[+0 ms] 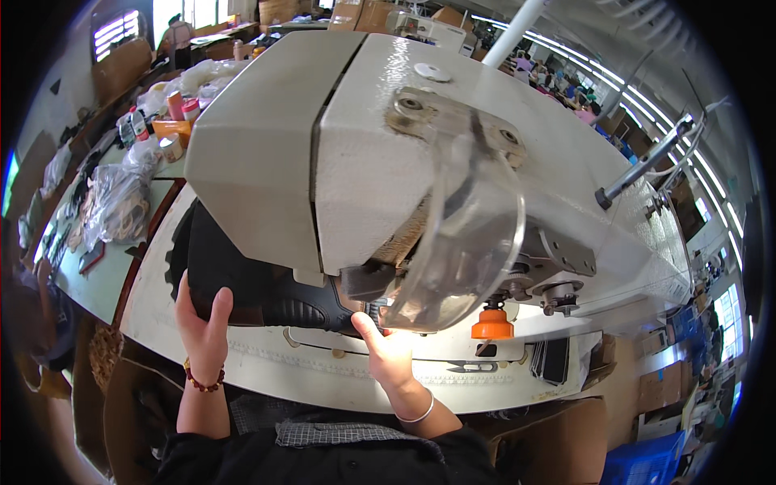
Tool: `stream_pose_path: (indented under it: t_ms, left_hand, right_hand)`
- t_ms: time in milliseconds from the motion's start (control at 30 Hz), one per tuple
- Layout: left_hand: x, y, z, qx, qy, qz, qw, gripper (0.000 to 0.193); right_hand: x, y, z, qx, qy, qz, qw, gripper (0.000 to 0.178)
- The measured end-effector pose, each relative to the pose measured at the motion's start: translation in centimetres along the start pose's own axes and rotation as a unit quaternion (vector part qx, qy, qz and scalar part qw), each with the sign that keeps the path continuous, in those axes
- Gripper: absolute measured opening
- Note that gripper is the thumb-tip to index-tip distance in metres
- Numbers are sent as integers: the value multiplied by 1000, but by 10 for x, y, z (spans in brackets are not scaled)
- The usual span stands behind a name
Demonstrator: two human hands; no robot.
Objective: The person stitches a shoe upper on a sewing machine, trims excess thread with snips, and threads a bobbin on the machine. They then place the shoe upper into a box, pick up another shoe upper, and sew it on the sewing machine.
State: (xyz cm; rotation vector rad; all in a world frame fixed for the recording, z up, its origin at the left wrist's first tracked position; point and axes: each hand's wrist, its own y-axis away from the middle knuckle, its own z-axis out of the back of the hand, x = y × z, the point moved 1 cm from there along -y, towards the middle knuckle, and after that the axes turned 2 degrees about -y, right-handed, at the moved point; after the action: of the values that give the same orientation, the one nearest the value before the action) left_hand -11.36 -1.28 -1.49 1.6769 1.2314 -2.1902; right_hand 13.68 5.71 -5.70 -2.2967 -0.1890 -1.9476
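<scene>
Under the head of a large off-white sewing machine (372, 170) is a black piece with a ribbed panel (303, 311); it looks like part of a shoe or a bag, but its exact kind I cannot tell. My left hand (204, 331) grips its left end, thumb up and fingers partly behind it. My right hand (386, 347) pinches the right end near the needle area, thumb on top, the other fingers mostly hidden. A clear plastic guard (473, 242) curves in front of the needle area and hides part of it.
An orange knob (492, 325) hangs right of the guard. On the white tabletop (323, 380) lie thread snips (474, 367) and a ruler strip (283, 357). Plastic bags (117, 202) and bottles cover a side table at left. A blue crate (644, 461) stands on the floor at lower right.
</scene>
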Motion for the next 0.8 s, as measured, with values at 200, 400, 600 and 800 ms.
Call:
stream_pose_path:
  t_ms: [200, 400, 600, 800]
  left_hand:
    - [0, 4, -1, -15, -27, -6, 1000, 46]
    - [6, 6, 2, -9, -11, -7, 1000, 50]
    - [20, 15, 9, -24, -6, 22, 999, 56]
    - [45, 14, 26, -97, 33, 99, 990, 56]
  right_hand:
    - [-3, -13, -6, 22, -55, 73, 996, 11]
    - [-14, -11, -7, 48, -114, 97, 988, 12]
    - [-7, -12, -2, 66, -25, 24, 997, 29]
    - [4, -8, -6, 88, -18, -17, 996, 26]
